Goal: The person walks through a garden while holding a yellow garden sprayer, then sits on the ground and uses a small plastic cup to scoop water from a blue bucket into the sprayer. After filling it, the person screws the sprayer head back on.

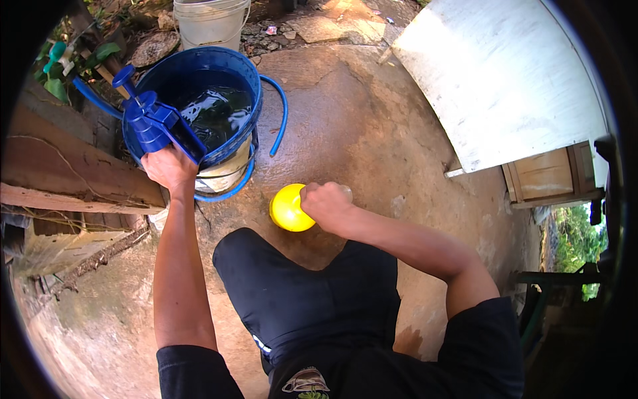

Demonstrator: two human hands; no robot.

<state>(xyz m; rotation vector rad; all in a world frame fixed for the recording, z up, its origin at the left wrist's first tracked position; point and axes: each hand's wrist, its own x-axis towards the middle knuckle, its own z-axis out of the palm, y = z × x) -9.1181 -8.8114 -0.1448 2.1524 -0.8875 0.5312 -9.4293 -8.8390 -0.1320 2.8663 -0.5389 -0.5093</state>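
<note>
My left hand (171, 167) grips a blue pump-sprayer head (149, 119), with its plunger knob at the top. This head is held in front of the left rim of a large blue bucket (256, 95) of dark water (214, 112). My right hand (326, 203) is closed on a glossy yellow rounded plastic container (290, 209), above the floor and just beyond my knees. The fingers hide part of the container, and a small translucent piece (346, 192) shows at the right side of the hand.
A blue hose (281, 114) curls around the bucket. Behind stands a whitish pail (212, 22) with a wire handle. Wooden beams (75, 169) border the left; a white panel (498, 85) and a wooden cabinet (543, 174) stand right. The concrete floor (319, 109) looks wet near the bucket.
</note>
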